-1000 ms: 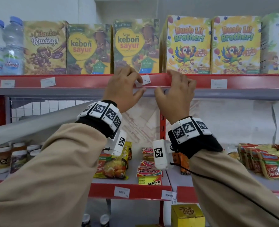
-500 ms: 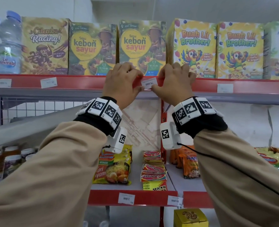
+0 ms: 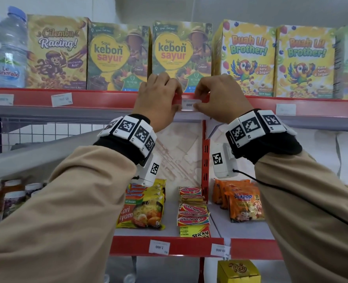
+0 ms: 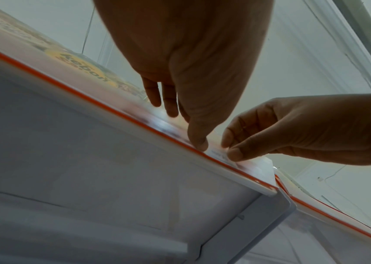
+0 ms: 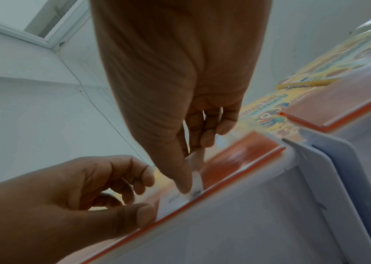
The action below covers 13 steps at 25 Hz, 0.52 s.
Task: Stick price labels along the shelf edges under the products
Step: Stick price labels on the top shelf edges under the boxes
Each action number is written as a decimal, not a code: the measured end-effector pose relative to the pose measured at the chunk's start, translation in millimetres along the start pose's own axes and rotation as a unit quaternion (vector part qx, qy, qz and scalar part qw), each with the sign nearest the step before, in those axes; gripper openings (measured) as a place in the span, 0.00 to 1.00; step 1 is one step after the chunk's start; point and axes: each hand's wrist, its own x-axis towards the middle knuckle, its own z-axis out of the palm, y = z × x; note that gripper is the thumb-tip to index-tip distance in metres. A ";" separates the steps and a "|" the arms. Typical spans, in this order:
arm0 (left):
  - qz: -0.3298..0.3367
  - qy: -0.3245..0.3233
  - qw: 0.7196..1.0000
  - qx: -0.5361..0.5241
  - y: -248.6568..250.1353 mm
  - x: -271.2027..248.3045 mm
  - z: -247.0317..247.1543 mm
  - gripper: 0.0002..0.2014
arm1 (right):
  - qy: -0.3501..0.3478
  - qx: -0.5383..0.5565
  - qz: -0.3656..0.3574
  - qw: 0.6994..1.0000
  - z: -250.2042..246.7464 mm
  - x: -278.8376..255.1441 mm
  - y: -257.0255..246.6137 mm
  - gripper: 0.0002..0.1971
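Note:
A white price label [image 3: 191,104] lies on the red edge [image 3: 107,98] of the upper shelf, under the right "kebon sayur" box [image 3: 181,56]. My left hand [image 3: 176,99] holds the label's left end, and its thumb [image 5: 144,214] presses that end against the edge. My right hand [image 3: 199,103] pinches the right end between thumb [image 5: 183,187] and forefinger. In the left wrist view both thumbs sit on the label [image 4: 219,154], close together. The hands cover most of the label in the head view.
Other labels [image 3: 62,99] [image 3: 285,109] are stuck along the same edge. Cereal boxes [image 3: 246,58] and water bottles [image 3: 10,48] fill the upper shelf. A red upright post [image 3: 205,160] stands below my hands. The lower shelf holds noodle packs [image 3: 142,209] and two labels [image 3: 159,247].
Both hands have come together on the label and brought it flat against the red edge. A second ago the right hand was on the edge to the right of it.

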 end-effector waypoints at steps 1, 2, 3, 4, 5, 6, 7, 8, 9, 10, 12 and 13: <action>0.003 -0.001 1.000 -0.005 -0.4 -0.1 0.0 0.17 | -0.011 -0.010 -0.003 1.000 -1.0 0.4 -1.0 0.10; 0.007 -0.002 1.000 -0.011 -0.9 -0.1 -0.2 0.17 | -0.025 -0.021 -0.003 0.999 -2.0 1.0 -2.2 0.10; 0.012 -0.004 1.000 -0.015 -1.6 0.0 -0.5 0.17 | -0.039 -0.035 -0.003 0.999 -2.8 1.6 -3.8 0.11; 0.016 -0.007 1.000 -0.015 -2.3 0.0 -1.2 0.17 | -0.050 -0.052 -0.004 0.997 -3.0 2.2 -5.7 0.11; 0.020 -0.010 1.000 -0.015 -2.8 -0.2 -1.8 0.17 | -0.056 -0.068 -0.003 0.996 -3.0 2.7 -7.9 0.11; 0.023 -0.010 1.000 -0.015 -3.2 -0.7 -2.4 0.17 | -0.060 -0.079 -0.002 0.995 -3.2 3.0 -9.9 0.11; 0.026 -0.009 0.999 -0.017 -4.1 -1.3 -3.1 0.16 | -0.063 -0.083 -0.001 0.995 -3.2 3.3 -11.7 0.11; 0.028 -0.009 0.999 -0.019 -5.0 -1.7 -4.3 0.16 | -0.066 -0.081 0.001 0.994 -3.8 3.8 -13.0 0.10; 0.029 -0.012 0.999 -0.020 -6.3 -1.7 -5.7 0.16 | -0.072 -0.078 0.004 0.994 -4.9 4.0 -13.7 0.10; 0.030 -0.018 0.999 -0.020 -8.3 -0.8 -7.8 0.16 | -0.079 -0.077 0.008 0.994 -6.1 4.3 -14.0 0.10; 0.023 -0.037 0.999 -0.019 -15.0 2.6 -13.7 0.15 | -0.098 -0.090 0.011 0.991 -7.4 6.1 -15.0 0.09; 0.018 -0.049 0.998 -0.021 -18.4 4.1 -16.7 0.14 | -0.107 -0.100 0.014 0.989 -7.3 7.1 -16.4 0.09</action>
